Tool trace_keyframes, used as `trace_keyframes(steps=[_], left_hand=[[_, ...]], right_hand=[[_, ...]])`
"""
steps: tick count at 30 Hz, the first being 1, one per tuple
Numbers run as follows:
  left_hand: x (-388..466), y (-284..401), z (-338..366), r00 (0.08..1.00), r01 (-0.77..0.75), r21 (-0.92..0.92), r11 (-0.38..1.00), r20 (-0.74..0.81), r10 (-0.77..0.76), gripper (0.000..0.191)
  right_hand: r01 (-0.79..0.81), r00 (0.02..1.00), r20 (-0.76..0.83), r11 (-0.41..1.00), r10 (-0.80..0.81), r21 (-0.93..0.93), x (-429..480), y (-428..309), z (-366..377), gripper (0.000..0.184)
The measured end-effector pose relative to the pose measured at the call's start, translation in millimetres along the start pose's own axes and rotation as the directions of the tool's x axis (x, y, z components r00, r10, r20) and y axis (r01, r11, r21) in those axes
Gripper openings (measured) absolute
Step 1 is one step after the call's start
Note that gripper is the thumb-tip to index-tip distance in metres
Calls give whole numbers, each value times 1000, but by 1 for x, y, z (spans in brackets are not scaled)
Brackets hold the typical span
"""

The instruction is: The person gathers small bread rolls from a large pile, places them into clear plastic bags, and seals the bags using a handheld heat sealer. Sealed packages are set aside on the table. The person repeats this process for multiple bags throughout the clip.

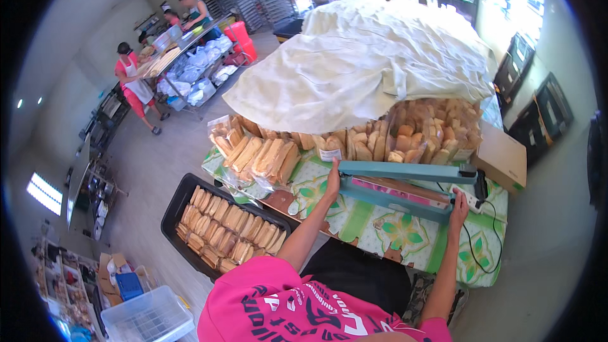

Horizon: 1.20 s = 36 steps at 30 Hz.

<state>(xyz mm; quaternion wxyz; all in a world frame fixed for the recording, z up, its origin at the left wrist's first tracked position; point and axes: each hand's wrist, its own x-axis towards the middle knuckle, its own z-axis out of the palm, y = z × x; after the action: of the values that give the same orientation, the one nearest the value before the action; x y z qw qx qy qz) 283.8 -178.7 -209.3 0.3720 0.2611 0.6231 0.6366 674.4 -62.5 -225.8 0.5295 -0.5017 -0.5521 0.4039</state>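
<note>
A teal impulse bag sealer lies on the patterned tablecloth before me, its upper arm raised slightly above the base. My left hand holds its left end. At its right end, beside a white power strip, my right hand is on the corner of the base; whether the fingers close round it is hard to tell. Behind the sealer stand clear bags of bread, partly under a large cream cloth. Bagged bread slices lie at the table's left end.
A black crate of packed bread stands left of the table. A cardboard box sits at the right edge. A black cable loops over the tablecloth. Several people work farther back, and a clear plastic bin stands lower left.
</note>
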Motion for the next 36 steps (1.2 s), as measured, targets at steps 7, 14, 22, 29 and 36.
trace_keyframes(steps=[7,14,22,29,36], left_hand=[[0,-2,3,990,-36,4,999,-139,36,82],[-32,0,-16,995,30,-163,986,-87,-44,79],[-50,99,21,743,-565,402,720,-132,656,23],[-31,175,113,649,-743,549,384,450,613,25],[10,198,143,456,-845,530,71,645,613,16]], right_hand=[[6,995,-102,999,-11,-50,-19,-12,3,42],[49,990,-128,997,-57,-64,-70,-31,-7,32],[111,962,-241,990,-130,-91,-89,-72,-14,24],[-51,931,-352,990,94,130,-141,-102,-31,16],[-169,950,-213,950,227,262,-151,-110,-43,15]])
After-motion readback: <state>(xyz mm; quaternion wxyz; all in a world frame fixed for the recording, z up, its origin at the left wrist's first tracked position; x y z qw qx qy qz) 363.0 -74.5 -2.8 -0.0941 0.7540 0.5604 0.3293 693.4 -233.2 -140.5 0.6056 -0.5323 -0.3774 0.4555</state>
